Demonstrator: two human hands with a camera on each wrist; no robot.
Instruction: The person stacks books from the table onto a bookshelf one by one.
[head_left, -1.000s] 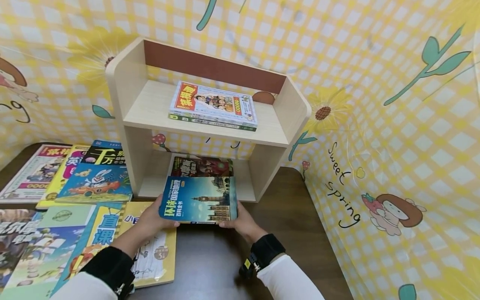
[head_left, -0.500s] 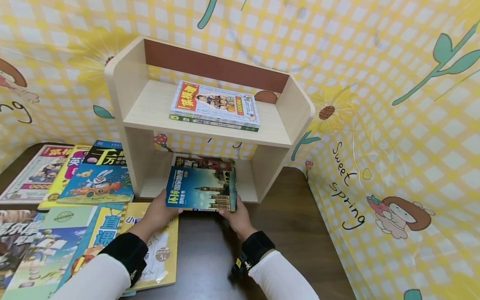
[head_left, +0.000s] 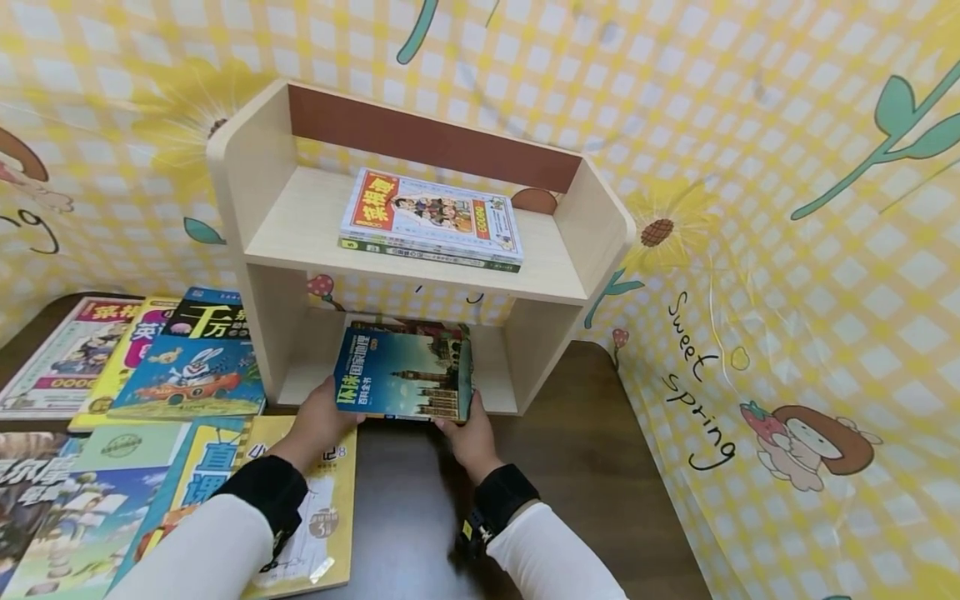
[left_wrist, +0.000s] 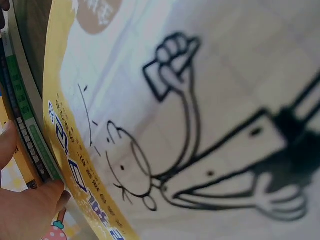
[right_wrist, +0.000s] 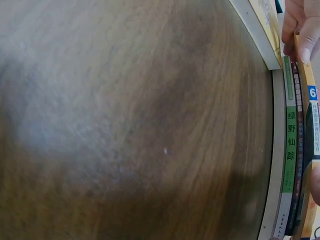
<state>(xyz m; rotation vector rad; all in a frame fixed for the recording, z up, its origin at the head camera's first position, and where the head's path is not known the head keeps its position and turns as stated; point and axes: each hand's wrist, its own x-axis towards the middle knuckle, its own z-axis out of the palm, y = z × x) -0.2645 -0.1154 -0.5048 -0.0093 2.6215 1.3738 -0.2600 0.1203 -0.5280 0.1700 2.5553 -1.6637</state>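
Note:
Both hands hold a blue book (head_left: pixel 405 375) with a clock tower on its cover, at the front of the bookcase's lower compartment. My left hand (head_left: pixel 321 421) grips its left front corner, and my right hand (head_left: pixel 472 437) grips the right one. The book lies flat over other books; a dark reddish cover (head_left: pixel 420 325) shows behind it. From the right wrist, its orange spine (right_wrist: pixel 312 125) is seen beside a dark spine (right_wrist: pixel 298 115) and a green spine (right_wrist: pixel 290 145). In the left wrist view, fingers of my left hand (left_wrist: pixel 30 212) touch the spines.
A wooden bookcase (head_left: pixel 555 358) stands on the dark table (head_left: pixel 600 483). Its upper shelf bears a stack of books (head_left: pixel 435 217). Several books lie on the left, among them a yellow one (head_left: pixel 330 533) and a rabbit-cover one (head_left: pixel 187 375). A patterned cloth (head_left: pixel 750 275) hangs behind and right.
The hands have carried the blue book away from me into the lower compartment, over the stack. More of the dark reddish cover is now hidden. The grip stays the same.

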